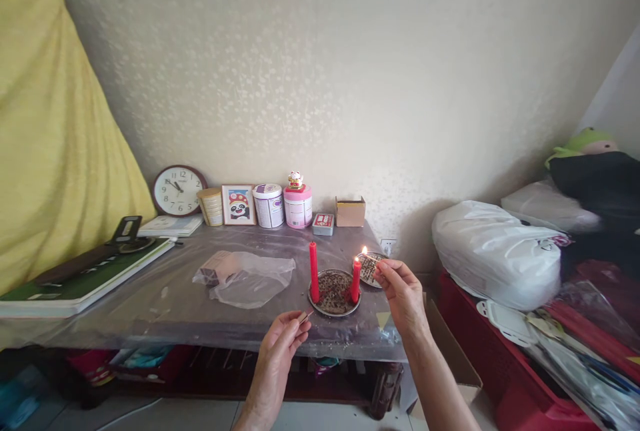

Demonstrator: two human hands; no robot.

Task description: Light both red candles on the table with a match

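Note:
Between thumb and fingers of my right hand (400,291) is a thin match (371,257), burning at its tip. Its flame is close beside the top of the right red candle (355,282), where a small bright glow shows at the wick. A taller red candle (313,274) stands upright at the left, with no flame visible. Both candles stand on a round metal plate (334,311) whose surface is dark and speckled. My left hand (280,347), in front of the plate, is closed around a small matchbox (303,317), mostly hidden by the fingers.
A second speckled plate (369,276) lies behind. Left on the plastic-covered table (165,284) is a clear bag (260,277) with a small box. Along the wall stand a clock (179,191), tins (269,206) and a cardboard box (350,212). A red crate (525,377) stands right.

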